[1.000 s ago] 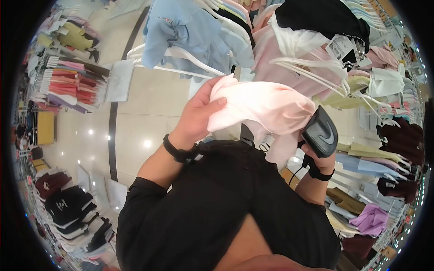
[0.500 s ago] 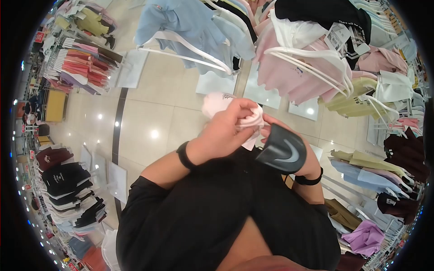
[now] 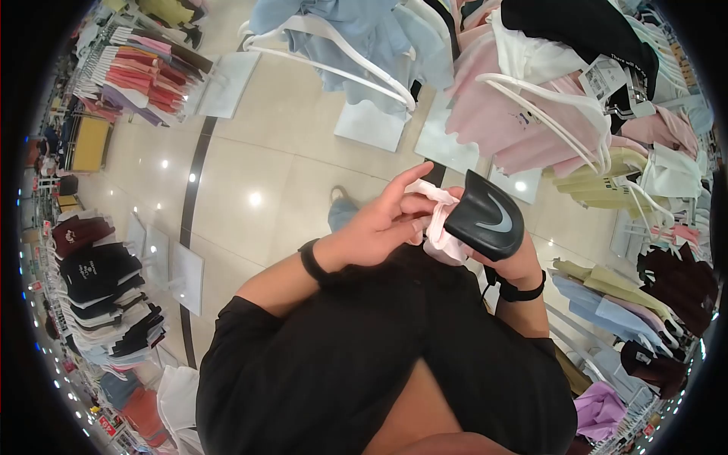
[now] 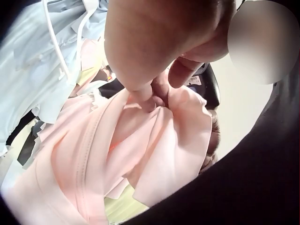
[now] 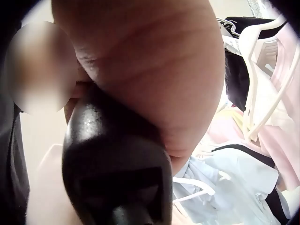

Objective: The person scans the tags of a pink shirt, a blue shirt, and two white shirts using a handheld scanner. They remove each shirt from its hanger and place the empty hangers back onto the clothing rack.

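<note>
In the head view my left hand [image 3: 379, 233] pinches a bunched pale pink garment [image 3: 444, 249] in front of my body, its index finger stretched out. Folds of this stitched pink fabric [image 4: 89, 150] hang below the fingers in the left wrist view. My right hand [image 3: 523, 262] grips a black handheld barcode scanner [image 3: 497, 233] with a grey curved mark on top. The scanner's head overlaps the garment and hides part of it. From the right wrist, the scanner [image 5: 108, 126] fills the lower middle, under the palm. Right-hand fingers [image 4: 213, 136] show behind the fabric in the left wrist view.
Ahead hang light blue shirts [image 3: 356, 38] on white hangers and a pink shirt [image 3: 523, 125] beside a black garment [image 3: 580, 38] with tags. More clothes racks line both sides. A leg in blue jeans [image 3: 343, 216] shows over the tiled floor [image 3: 258, 163].
The garment, spread out from my left hand a second ago, is now bunched between both hands. The left hand has moved right and down, and the scanner has come in leftward beside it.
</note>
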